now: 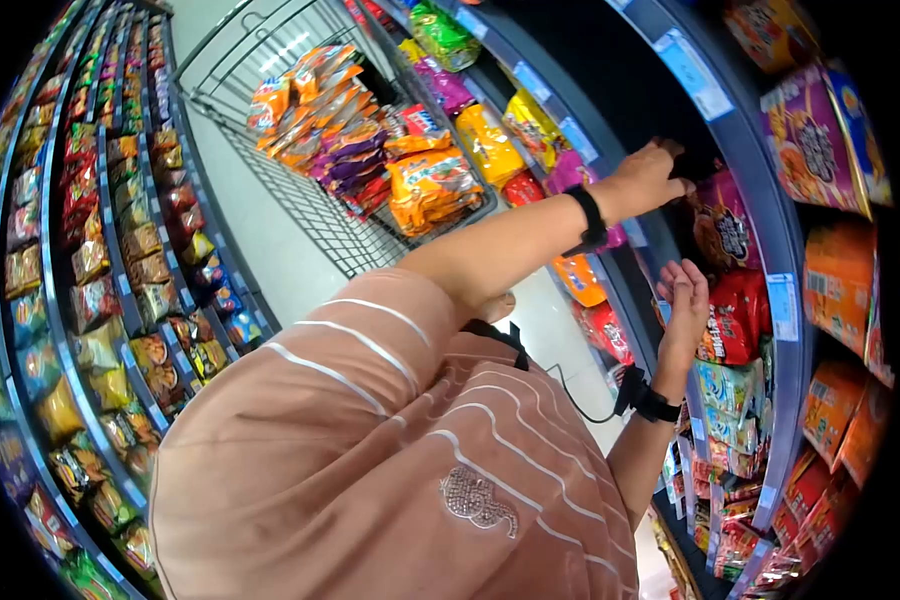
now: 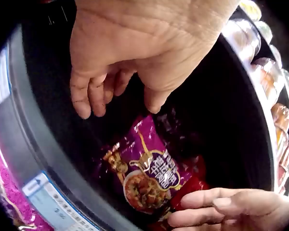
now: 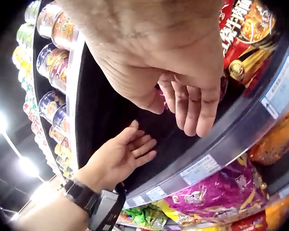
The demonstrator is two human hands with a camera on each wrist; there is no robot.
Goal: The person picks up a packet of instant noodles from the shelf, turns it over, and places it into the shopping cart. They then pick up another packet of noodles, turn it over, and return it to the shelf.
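Observation:
Over a dark shelf, my left hand reaches in with bent, loose fingers and holds nothing. Below it a purple instant noodle packet stands in the shelf; in the left wrist view the thumb tip is close to the upper corner of this packet. My right hand hovers at the shelf's front, fingers slightly bent, nothing in them. Beside it sits a red noodle packet. The right wrist view shows the right hand near a red packet, with the left hand further along the shelf.
A wire shopping cart stands in the aisle, piled with orange packets and purple packets. The shelf's front edge carries price labels. A lower row holds bright packets; tubs line another shelf.

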